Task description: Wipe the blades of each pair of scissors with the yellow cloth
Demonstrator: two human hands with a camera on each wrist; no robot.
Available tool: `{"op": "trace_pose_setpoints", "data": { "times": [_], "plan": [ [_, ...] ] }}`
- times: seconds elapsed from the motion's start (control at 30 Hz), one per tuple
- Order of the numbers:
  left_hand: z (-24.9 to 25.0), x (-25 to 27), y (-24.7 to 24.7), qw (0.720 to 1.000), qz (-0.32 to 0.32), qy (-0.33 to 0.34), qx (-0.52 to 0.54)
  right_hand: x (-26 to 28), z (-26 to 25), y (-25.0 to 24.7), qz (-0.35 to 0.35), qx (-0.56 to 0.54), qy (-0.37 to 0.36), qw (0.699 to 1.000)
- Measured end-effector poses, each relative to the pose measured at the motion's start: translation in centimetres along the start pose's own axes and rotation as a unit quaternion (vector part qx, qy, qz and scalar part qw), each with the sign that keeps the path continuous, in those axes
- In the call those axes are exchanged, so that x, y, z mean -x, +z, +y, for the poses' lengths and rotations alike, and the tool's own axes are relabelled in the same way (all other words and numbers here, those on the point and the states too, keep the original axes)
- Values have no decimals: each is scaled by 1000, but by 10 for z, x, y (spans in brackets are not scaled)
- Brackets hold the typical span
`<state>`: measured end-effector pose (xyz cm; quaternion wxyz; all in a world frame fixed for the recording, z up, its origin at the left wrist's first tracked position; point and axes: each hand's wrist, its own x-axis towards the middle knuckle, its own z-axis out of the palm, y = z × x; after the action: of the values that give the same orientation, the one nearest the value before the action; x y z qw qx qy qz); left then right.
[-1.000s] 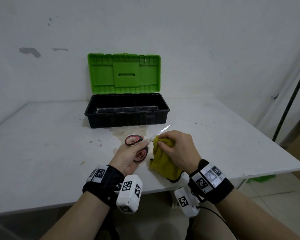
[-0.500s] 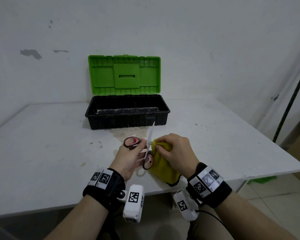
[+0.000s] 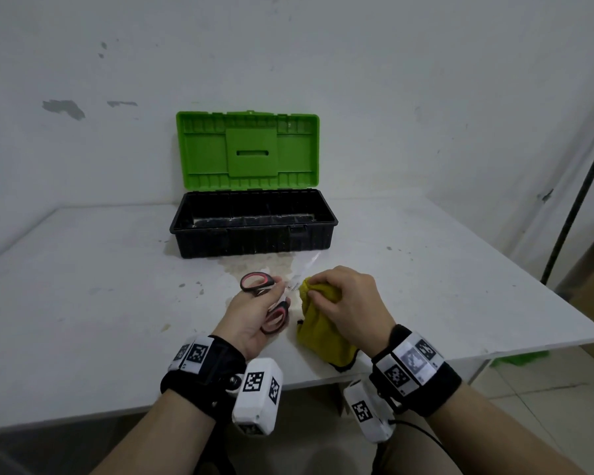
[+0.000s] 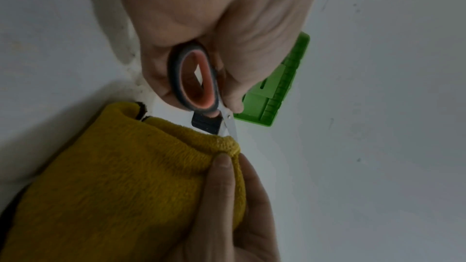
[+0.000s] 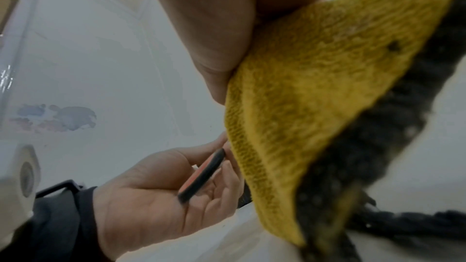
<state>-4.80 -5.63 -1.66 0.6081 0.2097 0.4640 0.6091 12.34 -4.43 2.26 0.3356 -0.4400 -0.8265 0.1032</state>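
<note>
A pair of scissors with black and red handles is held by my left hand above the table's front middle. Its blurred blades point up and right toward the toolbox. My right hand pinches a folded yellow cloth against the blade base, just right of the handles. In the left wrist view a handle loop lies in my curled fingers, and the blade runs behind the cloth. The right wrist view shows the cloth up close and the scissors handle in my left palm.
A black toolbox with its green lid standing open sits behind my hands on the white table. A yellowish stain spreads before the box. The table's right edge drops to the floor; a dark pole leans at the far right.
The scissors' blades swung from pointing straight up back to pointing up and right. My right hand kept the cloth pinched at the blade throughout.
</note>
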Motion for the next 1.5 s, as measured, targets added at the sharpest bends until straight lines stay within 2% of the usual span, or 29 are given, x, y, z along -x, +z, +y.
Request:
{"op": "trace_pose_setpoints", "data": {
  "times": [0.1, 0.27, 0.47, 0.63, 0.77, 0.93, 1.0, 1.07, 1.17, 1.27, 1.37, 1.5],
  "plan": [
    [-1, 1, 1, 1000, 18, 21, -4, 0, -2, 0, 6, -4, -6, 1000],
    [-5, 0, 1, 980, 48, 158, -106, -1, -8, 3, 15, 1, -11, 1000],
    [-5, 1, 2, 954, 66, 236, -171, -3, -16, 6, 21, 5, -24, 999],
    [-8, 4, 2, 936, 54, 261, -230, -4, -20, 13, 33, -2, -30, 999],
    [-8, 1, -1, 925, 49, 271, -260, -6, -18, 16, 26, 15, -6, 1000],
    [-9, 0, -6, 920, 48, 273, -278, -23, 4, -3, 59, 37, 74, 995],
    [-10, -2, -8, 927, 54, 259, -267, -28, 13, -11, 67, 36, 100, 992],
    [-10, -3, -7, 940, 62, 236, -238, -25, 12, -16, 74, 32, 95, 992],
    [-9, 1, 0, 954, 62, 213, -202, -11, -5, -13, 42, 14, 34, 998],
    [-10, 5, 8, 951, 37, 222, -210, -1, -17, 3, 0, 10, -10, 1000],
    [-11, 6, 7, 945, 25, 231, -230, -1, -15, 12, -3, 8, -7, 1000],
    [-8, 3, 0, 935, 22, 249, -251, -11, -5, 4, 28, 26, 28, 999]
  ]
}}
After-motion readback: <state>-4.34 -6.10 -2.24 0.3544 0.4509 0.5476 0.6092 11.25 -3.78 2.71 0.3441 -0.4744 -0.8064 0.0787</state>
